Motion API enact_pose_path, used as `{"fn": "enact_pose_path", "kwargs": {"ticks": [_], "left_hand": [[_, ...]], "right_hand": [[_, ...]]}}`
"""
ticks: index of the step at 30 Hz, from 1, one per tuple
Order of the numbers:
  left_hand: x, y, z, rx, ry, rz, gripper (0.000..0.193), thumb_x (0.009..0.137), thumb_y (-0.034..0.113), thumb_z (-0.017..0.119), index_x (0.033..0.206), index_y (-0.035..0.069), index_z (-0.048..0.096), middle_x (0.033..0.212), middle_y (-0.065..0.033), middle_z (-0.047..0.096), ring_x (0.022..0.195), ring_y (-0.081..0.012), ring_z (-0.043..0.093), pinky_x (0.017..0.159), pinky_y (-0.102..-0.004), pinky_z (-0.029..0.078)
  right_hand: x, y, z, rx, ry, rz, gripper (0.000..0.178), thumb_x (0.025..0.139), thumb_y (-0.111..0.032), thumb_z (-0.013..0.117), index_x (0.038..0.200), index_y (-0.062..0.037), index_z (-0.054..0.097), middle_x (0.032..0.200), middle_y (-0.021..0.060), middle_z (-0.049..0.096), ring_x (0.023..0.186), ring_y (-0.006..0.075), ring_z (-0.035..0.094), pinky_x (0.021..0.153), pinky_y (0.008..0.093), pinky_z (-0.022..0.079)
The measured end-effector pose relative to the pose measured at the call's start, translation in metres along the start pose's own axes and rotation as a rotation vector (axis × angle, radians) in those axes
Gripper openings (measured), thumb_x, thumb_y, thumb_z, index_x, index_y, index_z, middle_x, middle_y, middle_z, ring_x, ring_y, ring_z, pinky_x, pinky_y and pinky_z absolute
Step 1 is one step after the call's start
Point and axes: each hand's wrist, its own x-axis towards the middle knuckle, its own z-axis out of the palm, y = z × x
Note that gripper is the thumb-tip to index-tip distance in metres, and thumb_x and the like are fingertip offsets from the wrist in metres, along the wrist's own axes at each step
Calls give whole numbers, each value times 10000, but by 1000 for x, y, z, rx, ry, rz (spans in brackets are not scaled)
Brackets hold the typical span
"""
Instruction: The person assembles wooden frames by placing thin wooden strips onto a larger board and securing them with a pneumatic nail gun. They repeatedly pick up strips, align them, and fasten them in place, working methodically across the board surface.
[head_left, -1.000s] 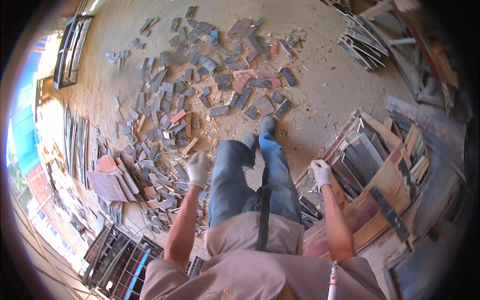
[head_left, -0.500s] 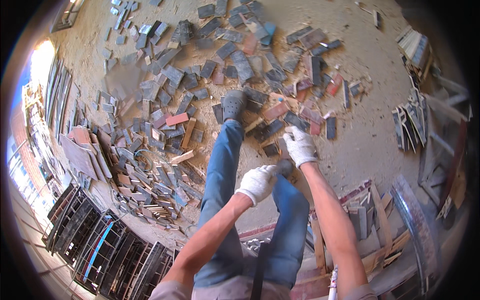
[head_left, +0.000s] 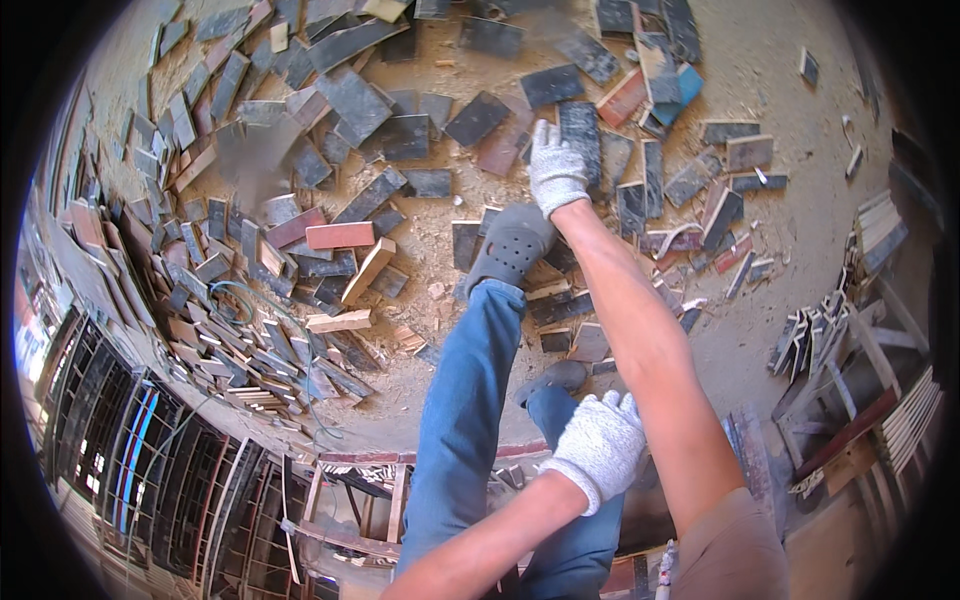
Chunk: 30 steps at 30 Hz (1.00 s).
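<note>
My right hand (head_left: 557, 172), in a white knit glove, reaches far forward over the scattered wood offcuts. Its fingers are stretched out beside a dark, dusty board piece (head_left: 580, 140); whether they touch it I cannot tell. In another such glove, my left hand (head_left: 600, 448) lies over my bent right leg, its fingertips apart and nothing visible in it. Just below the right hand, my left foot in a grey clog (head_left: 513, 245) stands among the pieces. Close by lie a dark square offcut (head_left: 476, 120) and a reddish one (head_left: 507, 140).
Offcuts spread widely over the sawdust-covered floor (head_left: 430, 350). A red-faced block (head_left: 340, 235) lies left of my foot. Dark metal racks (head_left: 120, 450) stand lower left; thin strips (head_left: 812, 335) lean at right. A thin hose (head_left: 235, 290) winds through the left heap.
My right hand has swung forward and left, past my left foot. My left hand has come back towards the right leg. The view has tilted and come nearer the offcuts.
</note>
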Motion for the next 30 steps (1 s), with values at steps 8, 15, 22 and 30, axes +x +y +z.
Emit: {"fn": "enact_pose_path", "kwargs": {"ticks": [8,15,22,30], "left_hand": [[-3,-22,-32,-99,-20,-81,418,818,223,686,1172,26,583,1011,-159,597,945,-337,608,774,-462,468],[1,-22,-42,-206,38,-106,331,832,208,667,1109,39,604,1018,-158,605,962,-332,613,799,-460,473],[2,-25,-49,-239,56,-141,281,861,190,626,1088,28,664,1062,-182,630,995,-333,612,845,-454,479],[6,-36,-72,-130,185,-426,384,860,266,674,1159,28,629,1038,-199,659,948,-372,653,801,-487,532]], "right_hand": [[14,-15,-64,309,-340,-134,360,829,-384,767,1008,-93,652,1049,153,615,987,341,631,804,465,528],[84,-50,-77,433,-126,-419,364,802,-303,783,1024,-40,665,1381,177,575,1289,376,513,1079,469,428],[128,-104,-37,224,-191,-605,246,807,-115,722,1046,-59,706,1457,190,521,1274,363,538,1064,473,454],[10,-31,-98,830,-239,277,407,621,-319,935,800,-44,695,905,130,659,864,309,636,794,447,512]]}}
